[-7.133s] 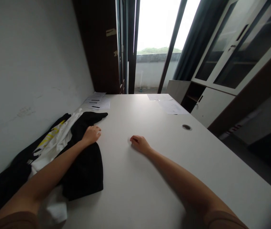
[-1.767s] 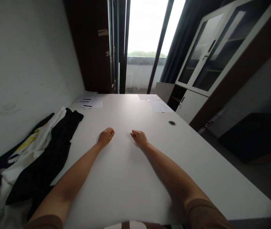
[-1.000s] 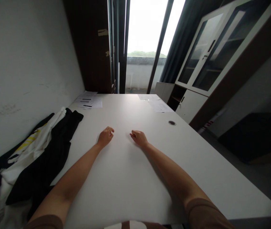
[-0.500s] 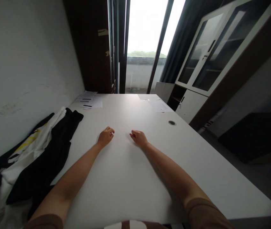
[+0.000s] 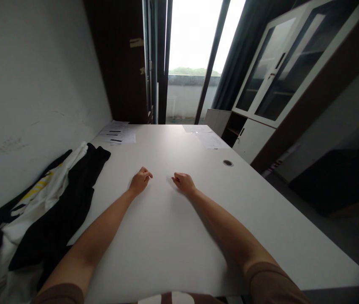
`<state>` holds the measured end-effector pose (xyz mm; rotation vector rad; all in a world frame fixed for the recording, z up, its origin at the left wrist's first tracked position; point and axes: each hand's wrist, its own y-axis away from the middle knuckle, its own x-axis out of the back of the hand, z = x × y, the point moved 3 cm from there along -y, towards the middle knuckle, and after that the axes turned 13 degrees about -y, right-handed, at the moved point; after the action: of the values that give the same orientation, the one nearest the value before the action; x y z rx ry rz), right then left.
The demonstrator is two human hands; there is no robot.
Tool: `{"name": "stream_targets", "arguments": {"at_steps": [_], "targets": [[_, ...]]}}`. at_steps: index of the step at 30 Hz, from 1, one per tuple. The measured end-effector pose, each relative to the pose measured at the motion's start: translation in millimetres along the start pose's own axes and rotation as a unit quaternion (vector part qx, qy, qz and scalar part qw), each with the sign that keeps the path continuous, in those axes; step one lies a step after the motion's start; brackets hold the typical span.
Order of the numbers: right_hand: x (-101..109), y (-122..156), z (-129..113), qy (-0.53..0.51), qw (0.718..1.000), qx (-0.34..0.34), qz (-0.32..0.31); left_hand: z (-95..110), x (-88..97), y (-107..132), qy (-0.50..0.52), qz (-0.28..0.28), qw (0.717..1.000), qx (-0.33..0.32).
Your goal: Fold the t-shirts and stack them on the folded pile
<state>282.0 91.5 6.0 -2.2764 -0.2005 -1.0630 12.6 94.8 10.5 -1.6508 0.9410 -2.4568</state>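
Observation:
My left hand [image 5: 140, 180] rests on the white table [image 5: 166, 236], its fingers loosely curled and one finger poking out to the right. Nothing shows in it. Across a short gap, my right hand [image 5: 184, 183] lies on its side on the same tabletop, closed in a loose fist with no object visible. The two hands do not touch each other. Nearest to my left arm is a heap of black and white clothes [image 5: 57, 211] along the table's left side.
Printed sheets [image 5: 120, 134] lie at the far left corner, and more papers [image 5: 212, 140] at the far right. A round cable hole [image 5: 228, 163] sits near the right edge. Beyond stand a glass-door cabinet [image 5: 274, 76], a dark cupboard [image 5: 119, 63] and a bright window [image 5: 195, 42].
A finger of my left hand has straightened slightly to the right. My right hand and the things on the table look the same.

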Motion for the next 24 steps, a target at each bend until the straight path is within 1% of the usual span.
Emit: {"name": "stream_targets", "arguments": {"at_steps": [12, 24], "targets": [[1.1, -0.1, -2.5, 0.0, 1.0, -0.002, -0.003, -0.3, -1.8, 1.4, 0.017, -0.005, 1.0, 0.01], [1.2, 0.0, -3.0, 0.002, 1.0, -0.006, -0.006, 0.5, 0.0, 0.9, 0.012, -0.006, 1.0, 0.005]]}}
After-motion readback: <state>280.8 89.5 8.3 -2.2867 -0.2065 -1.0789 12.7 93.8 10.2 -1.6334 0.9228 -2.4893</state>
